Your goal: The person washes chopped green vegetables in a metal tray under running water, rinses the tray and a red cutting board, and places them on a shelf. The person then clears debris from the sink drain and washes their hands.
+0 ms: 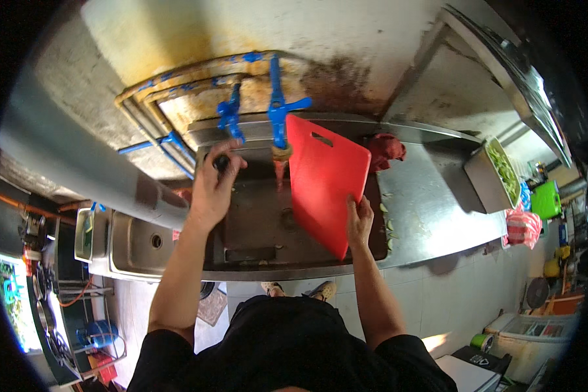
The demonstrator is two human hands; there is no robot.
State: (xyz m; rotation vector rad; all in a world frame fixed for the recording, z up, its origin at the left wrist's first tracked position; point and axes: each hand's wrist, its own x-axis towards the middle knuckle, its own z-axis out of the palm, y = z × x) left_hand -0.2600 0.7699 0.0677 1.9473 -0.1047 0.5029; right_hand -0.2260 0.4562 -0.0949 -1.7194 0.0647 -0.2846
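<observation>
My right hand [360,222] grips a red cutting board [326,183] by its lower right edge. The board is tilted up over a dark sink basin [255,222], its slotted handle hole towards the wall. My left hand [217,179] is raised over the basin's left side, just below a blue tap [229,114]. Its fingers are bent, with a dark gap between them and the thumb; I see nothing clearly held. A second blue tap [277,104] stands beside the board's upper left corner. From its spout [281,154] hangs a reddish-brown piece I cannot make out.
A dark red cloth [386,151] lies at the basin's back right corner. Pale scraps [388,222] line the steel counter [431,202]. A container of green vegetables [500,171] stands far right. A thick grey pipe [91,157] slants across above a second sink [140,243].
</observation>
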